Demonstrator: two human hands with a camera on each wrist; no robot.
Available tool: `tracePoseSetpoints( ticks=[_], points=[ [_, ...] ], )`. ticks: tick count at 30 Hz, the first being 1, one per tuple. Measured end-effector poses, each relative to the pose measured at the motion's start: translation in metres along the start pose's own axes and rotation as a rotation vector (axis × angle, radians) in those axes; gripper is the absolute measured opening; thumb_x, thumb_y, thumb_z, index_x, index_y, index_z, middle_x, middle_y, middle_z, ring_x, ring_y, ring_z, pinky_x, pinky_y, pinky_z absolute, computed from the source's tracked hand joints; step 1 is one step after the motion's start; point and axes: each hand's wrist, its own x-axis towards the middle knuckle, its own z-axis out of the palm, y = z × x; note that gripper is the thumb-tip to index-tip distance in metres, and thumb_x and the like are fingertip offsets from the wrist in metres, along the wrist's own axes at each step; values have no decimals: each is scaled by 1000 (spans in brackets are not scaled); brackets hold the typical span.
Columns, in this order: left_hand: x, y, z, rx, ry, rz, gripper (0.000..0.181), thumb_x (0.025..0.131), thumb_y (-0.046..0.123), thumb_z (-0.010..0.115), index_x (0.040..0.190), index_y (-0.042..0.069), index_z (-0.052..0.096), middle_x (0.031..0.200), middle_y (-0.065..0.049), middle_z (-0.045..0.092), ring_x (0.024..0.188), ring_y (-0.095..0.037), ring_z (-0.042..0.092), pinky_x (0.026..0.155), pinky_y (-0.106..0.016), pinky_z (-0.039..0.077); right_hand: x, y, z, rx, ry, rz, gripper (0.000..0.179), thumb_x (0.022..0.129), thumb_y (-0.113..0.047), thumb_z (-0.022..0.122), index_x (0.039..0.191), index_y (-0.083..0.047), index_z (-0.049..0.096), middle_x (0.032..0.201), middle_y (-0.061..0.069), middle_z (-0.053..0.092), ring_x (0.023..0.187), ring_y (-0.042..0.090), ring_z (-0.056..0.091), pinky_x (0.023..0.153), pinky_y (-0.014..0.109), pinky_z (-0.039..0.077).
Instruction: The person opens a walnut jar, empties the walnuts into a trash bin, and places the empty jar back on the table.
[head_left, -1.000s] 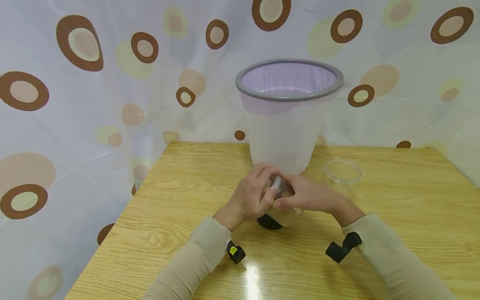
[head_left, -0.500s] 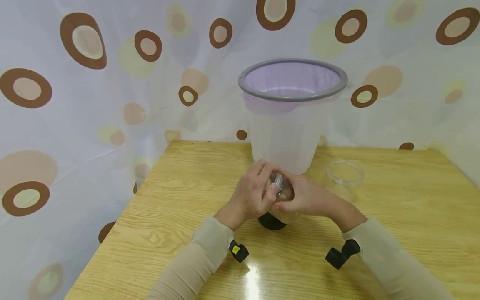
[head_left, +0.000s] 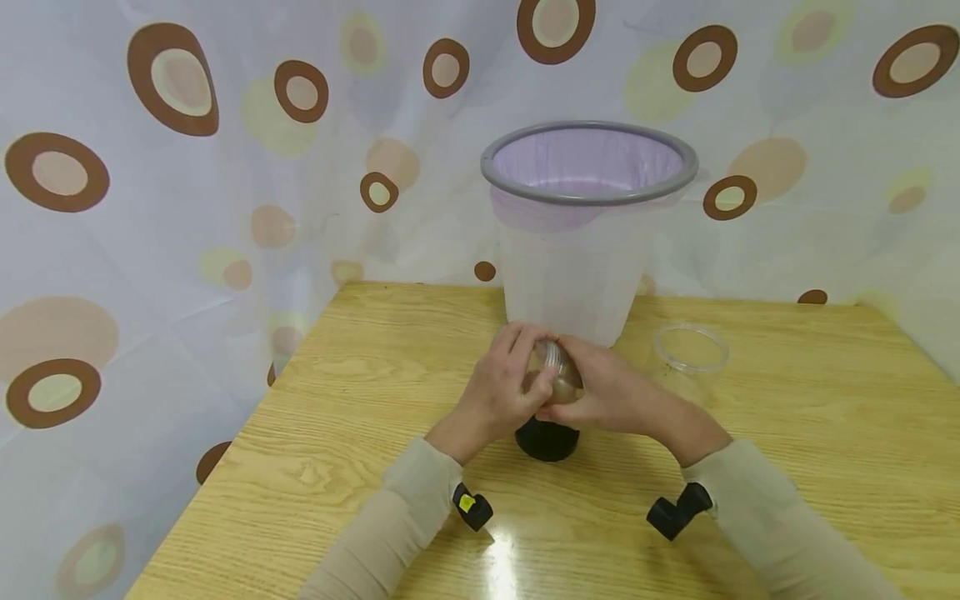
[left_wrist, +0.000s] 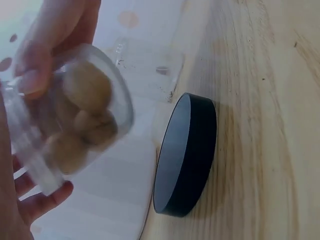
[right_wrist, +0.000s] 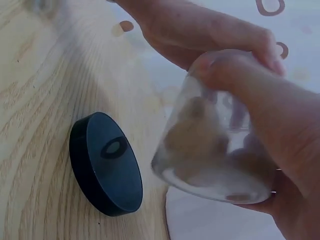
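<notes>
Both hands hold a clear plastic jar (head_left: 564, 385) with several brown, walnut-like pieces (left_wrist: 89, 90) inside. My left hand (head_left: 493, 385) grips its ribbed clear top end (left_wrist: 36, 145), with fingers curled around the edge. My right hand (head_left: 617, 390) wraps the jar's side, thumb and fingers on opposite sides. A black round disc (head_left: 547, 442) with a glossy flat top lies on the table below, and the jar stands off it, tilted, in both wrist views. Parts of the jar are hidden behind the fingers in the head view.
A clear open container (head_left: 688, 368) stands to the right, with small dark bits on it. Behind the hands is a tall translucent bin (head_left: 570, 275) with a grey rim and purple liner. The wooden table (head_left: 360, 400) meets a circle-patterned curtain (head_left: 315, 183) at the back.
The jar has shifted up and away from the black disc, which now shows more fully beneath the hands. Both hands keep their hold on it. The head view has moved slightly.
</notes>
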Motion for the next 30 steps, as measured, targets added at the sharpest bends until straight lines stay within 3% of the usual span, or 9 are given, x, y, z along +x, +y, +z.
tracePoseSetpoints(
  ticks=[4, 8, 12, 18, 22, 27, 30],
  points=[
    [-4, -2, -3, -67, -85, -23, 44, 93, 34, 54, 131, 12, 49, 130, -4, 50, 118, -21, 50, 96, -32, 49, -2, 2, -1, -123, 15, -31, 87, 72, -40, 88, 138, -2, 48, 116, 8, 64, 95, 21, 62, 81, 38, 54],
    [-7, -4, -5, -176, -134, -39, 56, 91, 29, 68, 138, 11, 44, 137, -5, 44, 123, -24, 47, 93, -29, 53, -4, 4, 1, -205, 45, -52, 88, 70, -38, 89, 138, -1, 48, 123, 13, 63, 107, 28, 64, 89, 44, 55],
    [-9, -6, -4, -273, -159, -71, 64, 89, 25, 72, 143, 11, 40, 141, -7, 39, 129, -23, 43, 94, -31, 54, -5, 5, 2, -256, 80, -73, 88, 69, -34, 91, 138, 0, 48, 127, 15, 62, 112, 32, 63, 94, 47, 53],
    [-8, -3, -5, -428, -185, -285, 60, 94, 36, 66, 145, 18, 39, 140, -3, 40, 127, -23, 45, 88, -32, 56, -5, 2, 4, -349, 108, -97, 94, 67, -36, 92, 141, 0, 46, 132, 16, 59, 118, 35, 59, 100, 52, 48],
    [-7, -1, -6, -404, -195, -390, 61, 95, 46, 62, 145, 18, 41, 138, -2, 45, 123, -21, 48, 85, -28, 54, -6, 2, 5, -400, 128, -128, 91, 66, -36, 92, 138, 1, 49, 130, 15, 60, 119, 35, 59, 101, 51, 48],
    [-7, 0, -9, -422, -223, -408, 67, 92, 44, 66, 147, 17, 39, 140, -3, 43, 124, -21, 46, 87, -29, 54, -7, 0, 4, -415, 127, -132, 91, 67, -37, 92, 137, 2, 49, 131, 17, 60, 119, 35, 59, 100, 50, 48],
    [-9, -1, -10, -471, -240, -368, 76, 88, 36, 73, 151, 19, 32, 144, -4, 38, 128, -21, 42, 90, -29, 54, -8, 0, 2, -404, 132, -122, 89, 69, -37, 90, 138, 3, 49, 131, 18, 59, 119, 36, 59, 100, 51, 49]
  ],
)
